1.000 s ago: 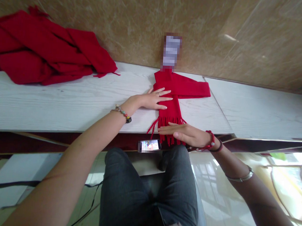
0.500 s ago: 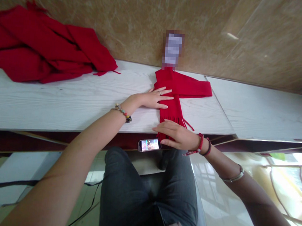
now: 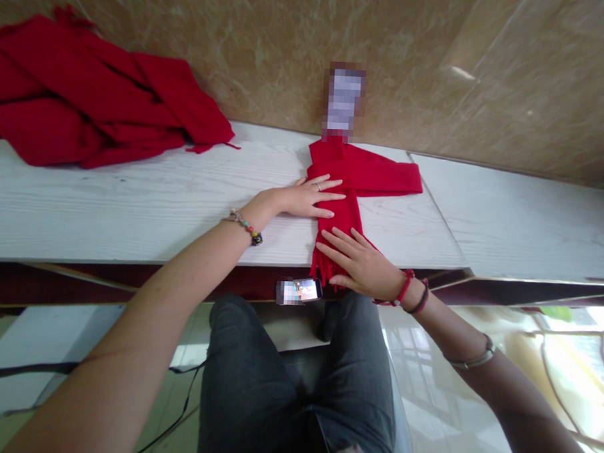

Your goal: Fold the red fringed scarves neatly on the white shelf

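Note:
A red fringed scarf (image 3: pixel 364 177) lies folded in an L shape on the white wooden ledge (image 3: pixel 133 206), one leg running right, the other toward me. My left hand (image 3: pixel 308 199) rests flat on the scarf's bend, fingers stretched out, a ring on one finger. My right hand (image 3: pixel 361 262) lies open on the near fringed end at the ledge's front edge, fingers spread and pointing up-left.
A pile of crumpled red scarves (image 3: pixel 87 103) sits at the far left of the ledge against the marble wall. A phone (image 3: pixel 299 290) with a lit screen lies just below the ledge edge above my knees. A cable (image 3: pixel 175 381) runs across the floor.
My right hand has slid up from the fringe tips onto the scarf's near end, turning its fingers up-left. The fringe now bunches under it. My left hand stays put.

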Demonstrator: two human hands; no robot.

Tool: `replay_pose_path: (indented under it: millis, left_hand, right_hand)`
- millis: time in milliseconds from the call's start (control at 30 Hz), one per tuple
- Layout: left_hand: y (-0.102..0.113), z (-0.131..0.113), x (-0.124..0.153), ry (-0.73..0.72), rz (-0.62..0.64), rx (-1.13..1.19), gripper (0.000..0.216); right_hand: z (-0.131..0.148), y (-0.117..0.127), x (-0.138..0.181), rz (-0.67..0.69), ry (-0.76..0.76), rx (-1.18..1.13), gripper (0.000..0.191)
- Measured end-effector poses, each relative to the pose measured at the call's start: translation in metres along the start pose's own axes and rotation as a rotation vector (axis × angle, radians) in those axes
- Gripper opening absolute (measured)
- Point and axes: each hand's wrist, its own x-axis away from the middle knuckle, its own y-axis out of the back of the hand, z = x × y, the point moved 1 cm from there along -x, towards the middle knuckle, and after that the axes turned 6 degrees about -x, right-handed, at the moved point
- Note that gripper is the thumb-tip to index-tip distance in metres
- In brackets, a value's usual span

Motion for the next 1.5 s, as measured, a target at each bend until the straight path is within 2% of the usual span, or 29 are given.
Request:
replay_pose_path:
  millis: [100, 200, 267, 333, 433, 533, 667, 767, 967, 1133, 1200, 1300, 1367, 1500]
  left_hand:
    - [0.000, 0.000, 0.000, -0.007, 0.001, -0.008, 0.062]
    - [-0.001, 0.000, 0.000, 0.006, 0.008, -0.018, 0.063]
    - [0.000, 0.000, 0.001, 0.008, 0.020, -0.024, 0.064]
    - [0.001, -0.001, 0.002, 0.011, 0.039, -0.031, 0.064]
    - [0.003, -0.003, 0.004, 0.027, 0.067, -0.042, 0.064]
    - [0.004, -0.005, 0.007, 0.031, 0.061, -0.056, 0.066]
    - [0.004, -0.003, 0.012, 0.019, 0.047, -0.058, 0.067]
    - [0.005, 0.000, 0.014, 0.019, 0.047, -0.056, 0.068]
    - [0.014, 0.012, 0.022, 0.001, 0.069, -0.042, 0.065]
    - [0.021, 0.029, 0.031, -0.034, 0.085, 0.084, 0.049]
    - [0.020, 0.032, 0.031, -0.007, 0.003, 0.146, 0.048]
    - [0.012, 0.032, 0.024, 0.106, -0.218, 0.128, 0.051]
    - [0.005, 0.032, 0.018, 0.169, -0.276, 0.060, 0.054]
    - [-0.006, 0.036, 0.010, 0.235, -0.125, -0.001, 0.061]
  right_hand:
    - [0.000, -0.004, 0.008, 0.075, 0.014, -0.030, 0.062]
    - [0.002, 0.008, 0.014, 0.130, 0.109, -0.203, 0.058]
    - [0.002, 0.021, 0.015, 0.100, 0.163, -0.326, 0.057]
    - [-0.004, 0.033, 0.014, -0.006, 0.163, -0.388, 0.054]
    - [-0.027, 0.046, 0.008, -0.207, 0.038, -0.324, 0.049]
    - [-0.071, 0.046, 0.000, -0.331, -0.152, -0.174, 0.053]
    - [-0.131, 0.033, -0.007, -0.354, -0.350, -0.013, 0.063]
    - [-0.158, 0.026, -0.007, -0.329, -0.468, 0.082, 0.064]
    - [-0.189, 0.036, -0.013, -0.309, -0.632, 0.189, 0.063]
    - [-0.200, 0.036, -0.025, -0.227, -0.653, 0.218, 0.059]
    - [-0.196, 0.032, -0.027, -0.229, -0.656, 0.242, 0.058]
    - [-0.197, 0.026, -0.026, -0.286, -0.632, 0.232, 0.058]
    - [-0.206, 0.024, -0.024, -0.330, -0.614, 0.208, 0.057]
    - [-0.239, 0.024, -0.017, -0.454, -0.695, 0.180, 0.056]
